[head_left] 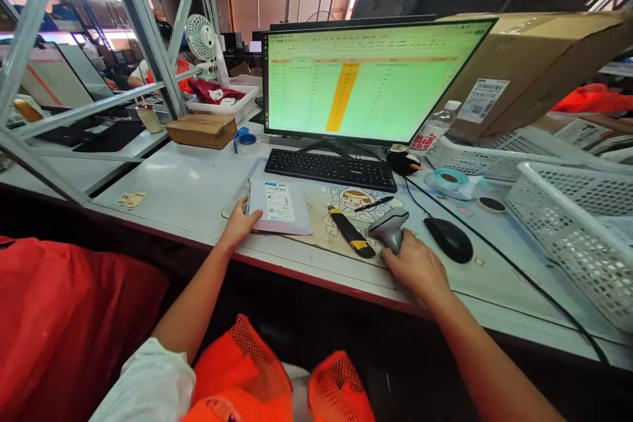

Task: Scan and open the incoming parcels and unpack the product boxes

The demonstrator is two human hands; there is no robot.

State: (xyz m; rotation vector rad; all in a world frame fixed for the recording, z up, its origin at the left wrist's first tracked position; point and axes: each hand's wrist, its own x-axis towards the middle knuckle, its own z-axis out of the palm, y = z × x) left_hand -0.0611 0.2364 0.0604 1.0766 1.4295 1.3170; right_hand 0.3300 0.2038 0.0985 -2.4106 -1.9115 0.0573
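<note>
My left hand (241, 223) rests on the near left corner of a flat grey parcel (279, 207) with a white shipping label, lying on the desk before the keyboard (330, 169); its fingers grip the parcel's edge. My right hand (417, 267) is closed round the handle of a grey barcode scanner (389, 226), whose head points toward the parcel. A black and yellow utility knife (351, 232) lies between parcel and scanner. A black pen (374, 204) lies beyond it.
A monitor (366, 82) shows a green spreadsheet. A black mouse (449, 239) sits right of the scanner, with white mesh baskets (573, 231) and a big cardboard box (534, 66) further right. A small carton (202, 130), tape rolls, a fan and metal shelving stand left.
</note>
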